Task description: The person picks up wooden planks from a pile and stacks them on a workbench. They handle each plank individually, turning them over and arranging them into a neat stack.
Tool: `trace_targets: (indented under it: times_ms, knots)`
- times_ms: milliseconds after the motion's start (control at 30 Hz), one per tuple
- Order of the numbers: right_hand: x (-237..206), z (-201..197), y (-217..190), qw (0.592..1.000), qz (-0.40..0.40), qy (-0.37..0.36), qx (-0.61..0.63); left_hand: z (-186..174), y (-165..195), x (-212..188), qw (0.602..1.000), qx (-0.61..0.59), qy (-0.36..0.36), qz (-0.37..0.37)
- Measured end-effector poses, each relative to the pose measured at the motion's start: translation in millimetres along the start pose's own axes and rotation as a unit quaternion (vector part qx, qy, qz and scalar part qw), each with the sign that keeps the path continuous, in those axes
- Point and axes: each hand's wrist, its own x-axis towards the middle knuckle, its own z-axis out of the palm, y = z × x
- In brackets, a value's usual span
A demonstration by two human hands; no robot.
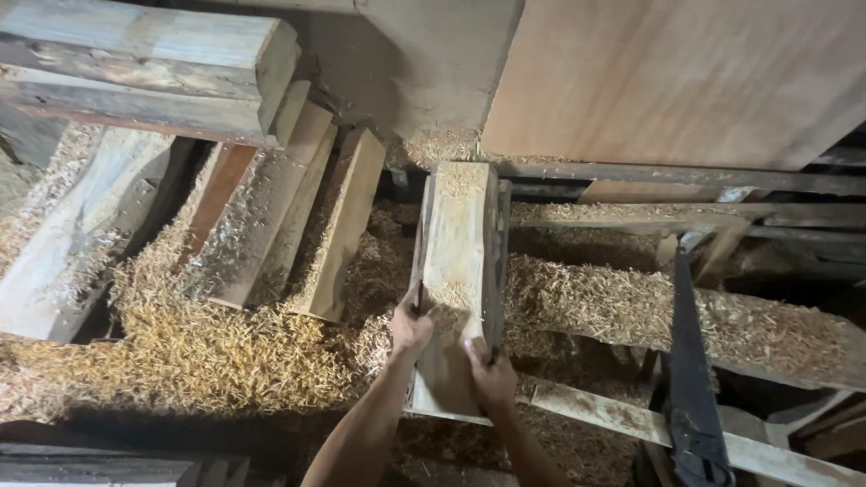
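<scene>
A thick pale wooden block [458,236] lies lengthwise in front of me on a frame of rails, dusted with wood shavings. My left hand [410,326] grips its left edge near the close end, fingers wrapped round the side. My right hand [492,372] presses on its top and right edge, a little closer to me. Both forearms reach up from the bottom of the view.
Several planks [271,212] lean in a deep heap of shavings [194,352] at left, under a heavy beam [144,68]. A large plywood sheet [686,77] stands at the back right. A dark hand saw [690,370] hangs among the rails [649,311] at right.
</scene>
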Motion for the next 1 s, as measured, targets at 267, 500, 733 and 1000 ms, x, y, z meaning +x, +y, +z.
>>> trace_targets:
  times_ms: [267, 500, 733, 1000]
  knots:
    - [7, 5, -9, 0.995, -0.027, 0.03, -0.095, 11, -15, 13, 0.977, -0.202, -0.043, 0.05]
    - [-4, 8, -19, 0.978, -0.085, -0.033, -0.188, 2, -16, 5, 0.989, -0.047, -0.048, 0.131]
    - [-18, 30, -51, 0.955, -0.215, 0.037, -0.203, -70, 33, -62, 0.978, -0.137, 0.012, 0.155]
    - [-112, 117, -147, 0.889, -0.32, -0.327, 0.008, -248, 31, -205, 0.91, -0.347, 0.118, 0.192]
